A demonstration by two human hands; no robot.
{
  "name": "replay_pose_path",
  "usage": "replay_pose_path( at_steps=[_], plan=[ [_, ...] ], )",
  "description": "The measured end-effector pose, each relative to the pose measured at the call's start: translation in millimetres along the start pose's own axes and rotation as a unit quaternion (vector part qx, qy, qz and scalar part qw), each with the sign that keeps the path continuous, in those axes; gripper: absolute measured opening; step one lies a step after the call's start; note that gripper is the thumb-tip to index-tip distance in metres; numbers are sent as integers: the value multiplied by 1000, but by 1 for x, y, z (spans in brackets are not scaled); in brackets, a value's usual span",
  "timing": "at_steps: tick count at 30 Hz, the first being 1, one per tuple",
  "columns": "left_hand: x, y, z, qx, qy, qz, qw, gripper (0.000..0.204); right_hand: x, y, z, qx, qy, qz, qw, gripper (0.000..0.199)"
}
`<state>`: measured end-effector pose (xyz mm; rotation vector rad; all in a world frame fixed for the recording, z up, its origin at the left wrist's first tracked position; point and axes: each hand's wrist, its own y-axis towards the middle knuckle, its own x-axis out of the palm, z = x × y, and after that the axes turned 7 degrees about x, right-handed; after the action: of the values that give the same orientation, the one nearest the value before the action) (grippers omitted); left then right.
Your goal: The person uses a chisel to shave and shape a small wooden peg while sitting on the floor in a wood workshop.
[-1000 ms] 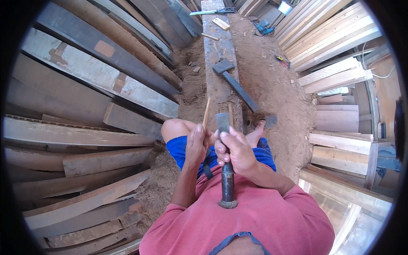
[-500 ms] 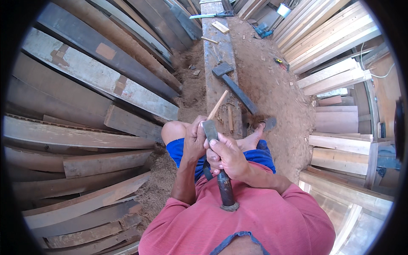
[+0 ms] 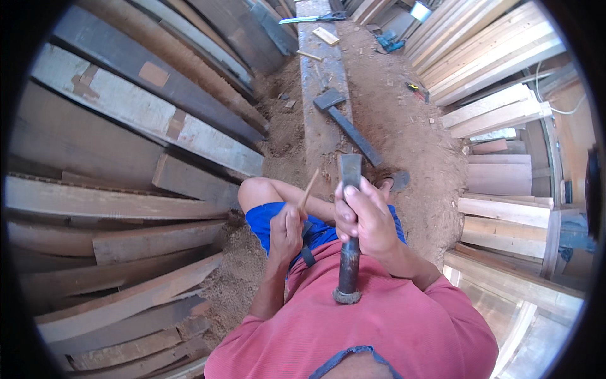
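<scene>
My left hand (image 3: 287, 230) is closed round a thin wooden stick (image 3: 309, 189), which points up and away from me at a slant. In my right hand (image 3: 366, 218) is a wide chisel, its flat metal blade (image 3: 350, 169) facing away from me. The chisel's dark round handle (image 3: 349, 262) runs back below the fist, its rough butt end close to my red shirt. Stick and blade are apart. A dark wooden mallet (image 3: 353, 132) lies beyond my hands on a long, worn plank (image 3: 320, 129).
Farther up the plank are a handsaw (image 3: 315, 18), a pale wood block (image 3: 326, 36) and a short stick (image 3: 310, 55). A teal power tool (image 3: 390, 43) lies on the sawdust-covered ground (image 3: 401, 120). Boards (image 3: 151, 117) lean at left; stacked timber (image 3: 492, 57) stands at right.
My hands have separated. The right hand has moved right and away from me with the chisel; the left hand has lowered slightly, drawing the stick back toward me.
</scene>
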<state>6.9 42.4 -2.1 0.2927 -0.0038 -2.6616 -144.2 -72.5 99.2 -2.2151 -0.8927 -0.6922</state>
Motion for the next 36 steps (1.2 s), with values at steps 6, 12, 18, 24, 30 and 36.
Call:
replay_pose_path(
  at_steps=[6,12,18,24,30,36],
  plan=[
    [0,62,22,128,12,15,992,26,23,26,26,143,62,-66,986,13],
    [-5,56,31,255,115,-28,960,20,19,12,30,105,27,-50,993,15],
    [-6,34,29,266,167,-16,949,18,15,6,24,63,26,-17,998,16],
    [-10,-12,-4,-7,37,-40,998,29,-6,-2,2,-28,11,11,999,17],
    [15,60,15,-94,-373,44,922,42,8,32,19,131,90,-37,987,15],
    [4,77,21,-63,-277,-20,959,43,28,23,32,150,46,-70,985,15]
  ],
)
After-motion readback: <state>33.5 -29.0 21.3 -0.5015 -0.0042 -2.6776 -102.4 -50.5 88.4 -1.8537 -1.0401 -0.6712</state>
